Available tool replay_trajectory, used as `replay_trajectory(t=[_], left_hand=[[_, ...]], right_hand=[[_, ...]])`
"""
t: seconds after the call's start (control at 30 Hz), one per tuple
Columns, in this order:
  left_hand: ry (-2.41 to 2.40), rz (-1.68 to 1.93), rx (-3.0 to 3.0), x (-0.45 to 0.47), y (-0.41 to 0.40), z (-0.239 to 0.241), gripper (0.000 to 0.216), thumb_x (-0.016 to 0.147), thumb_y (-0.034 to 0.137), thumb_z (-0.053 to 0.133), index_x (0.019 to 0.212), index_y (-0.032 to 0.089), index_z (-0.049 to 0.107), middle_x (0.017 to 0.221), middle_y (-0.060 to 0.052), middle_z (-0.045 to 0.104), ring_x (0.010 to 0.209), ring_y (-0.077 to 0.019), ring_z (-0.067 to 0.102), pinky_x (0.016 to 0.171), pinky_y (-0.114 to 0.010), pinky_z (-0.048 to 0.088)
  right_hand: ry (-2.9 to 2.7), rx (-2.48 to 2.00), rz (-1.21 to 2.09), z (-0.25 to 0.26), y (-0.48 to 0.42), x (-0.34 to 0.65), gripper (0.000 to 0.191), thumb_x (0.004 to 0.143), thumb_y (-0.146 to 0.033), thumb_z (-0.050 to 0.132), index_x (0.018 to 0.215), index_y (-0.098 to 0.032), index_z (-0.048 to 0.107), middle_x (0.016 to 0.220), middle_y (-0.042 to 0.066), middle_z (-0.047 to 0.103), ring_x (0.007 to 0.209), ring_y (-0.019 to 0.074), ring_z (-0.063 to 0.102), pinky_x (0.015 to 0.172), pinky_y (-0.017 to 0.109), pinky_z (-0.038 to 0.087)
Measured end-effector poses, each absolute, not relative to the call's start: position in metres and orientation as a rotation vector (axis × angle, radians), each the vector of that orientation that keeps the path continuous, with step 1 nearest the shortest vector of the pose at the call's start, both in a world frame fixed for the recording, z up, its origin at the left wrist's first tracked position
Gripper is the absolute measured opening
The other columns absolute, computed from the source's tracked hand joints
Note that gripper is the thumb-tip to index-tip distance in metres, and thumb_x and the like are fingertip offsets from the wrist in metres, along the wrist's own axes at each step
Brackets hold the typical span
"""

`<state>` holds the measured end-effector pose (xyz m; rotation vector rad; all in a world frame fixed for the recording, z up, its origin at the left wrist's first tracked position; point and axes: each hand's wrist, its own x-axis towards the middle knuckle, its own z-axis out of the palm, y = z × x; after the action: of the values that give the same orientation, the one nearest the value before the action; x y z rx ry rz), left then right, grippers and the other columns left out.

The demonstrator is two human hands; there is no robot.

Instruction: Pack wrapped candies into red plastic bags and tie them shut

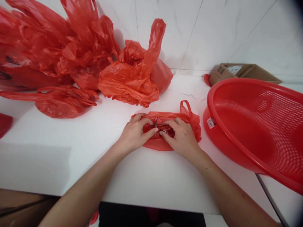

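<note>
A small red plastic bag lies flat on the white table in front of me. Both hands rest on it. My left hand pinches the bag's left part, fingers curled. My right hand pinches the plastic just right of it, fingertips nearly meeting the left ones. Between the fingertips shows a small dark metallic thing that I cannot make out. One bag handle sticks up behind my right hand.
A heap of crumpled red plastic bags fills the back left of the table. A big red perforated basin stands tilted at the right. A cardboard box sits behind it by the white tiled wall.
</note>
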<state>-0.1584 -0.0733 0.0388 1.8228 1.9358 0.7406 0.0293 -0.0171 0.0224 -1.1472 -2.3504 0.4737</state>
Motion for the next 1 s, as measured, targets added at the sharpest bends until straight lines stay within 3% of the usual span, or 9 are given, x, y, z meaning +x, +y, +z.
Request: replay_trajectory(t=[0.17,0.33,0.43,0.6,0.67,0.87,1.0], left_hand=[[1.918,0.8,1.809,-0.162,-0.07,0.035,0.02,0.088,0.037,0.055,0.09,0.025,0.071,0.123,-0.003,0.058,0.118,-0.0221,0.056,0.101,-0.038,0.044],[2.049,0.697,1.872,-0.163,-0.07,0.037,0.02,0.088,0.04,0.056,0.088,0.024,0.069,0.123,-0.005,0.059,0.116,-0.0271,0.056,0.097,-0.044,0.046],[2.102,0.643,1.891,-0.161,-0.07,0.039,0.02,0.087,0.04,0.058,0.08,0.022,0.065,0.115,-0.005,0.063,0.112,-0.0279,0.058,0.092,-0.045,0.047],[2.09,0.601,1.88,-0.162,-0.07,0.041,0.023,0.085,0.042,0.06,0.074,0.023,0.062,0.115,-0.002,0.063,0.108,-0.0268,0.059,0.09,-0.044,0.048],[2.047,0.579,1.881,-0.164,-0.071,0.04,0.02,0.082,0.043,0.064,0.078,0.023,0.062,0.116,-0.002,0.062,0.108,-0.026,0.059,0.089,-0.043,0.048],[2.034,0.478,1.908,-0.169,-0.072,0.039,0.021,0.077,0.041,0.068,0.089,0.024,0.062,0.123,-0.005,0.057,0.114,-0.0282,0.054,0.09,-0.044,0.048],[2.01,0.394,1.94,-0.17,-0.072,0.037,0.028,0.077,0.04,0.066,0.1,0.025,0.063,0.131,-0.007,0.052,0.119,-0.0317,0.05,0.09,-0.046,0.048]], right_hand=[[-2.333,-1.147,0.502,0.024,-0.018,0.03,0.023,0.083,-0.027,0.064,0.106,-0.023,0.067,0.099,0.007,0.06,0.088,0.0214,0.06,0.084,0.044,0.045],[-2.355,-1.066,0.441,0.02,-0.02,0.032,0.022,0.086,-0.019,0.056,0.099,-0.025,0.072,0.134,0.012,0.047,0.11,0.0275,0.056,0.089,0.048,0.046],[-2.433,-1.083,0.414,0.021,-0.024,0.032,0.015,0.084,-0.028,0.063,0.095,-0.027,0.074,0.141,0.01,0.044,0.114,0.0295,0.054,0.091,0.049,0.046],[-2.583,-1.154,0.341,0.026,-0.031,0.028,0.054,0.065,-0.051,0.08,0.112,-0.027,0.069,0.145,0.011,0.043,0.118,0.0347,0.051,0.094,0.054,0.043],[-2.603,-1.163,0.317,0.027,-0.033,0.027,0.057,0.065,-0.053,0.079,0.114,-0.026,0.068,0.145,0.011,0.044,0.12,0.0353,0.05,0.095,0.054,0.042],[-2.523,-1.135,0.368,0.024,-0.03,0.027,0.03,0.089,-0.048,0.058,0.103,-0.025,0.07,0.139,0.009,0.051,0.117,0.0297,0.053,0.094,0.049,0.04],[-2.55,-1.109,0.336,0.022,-0.029,0.029,0.025,0.084,-0.042,0.065,0.101,-0.024,0.068,0.133,0.01,0.055,0.111,0.03,0.054,0.091,0.049,0.04]])
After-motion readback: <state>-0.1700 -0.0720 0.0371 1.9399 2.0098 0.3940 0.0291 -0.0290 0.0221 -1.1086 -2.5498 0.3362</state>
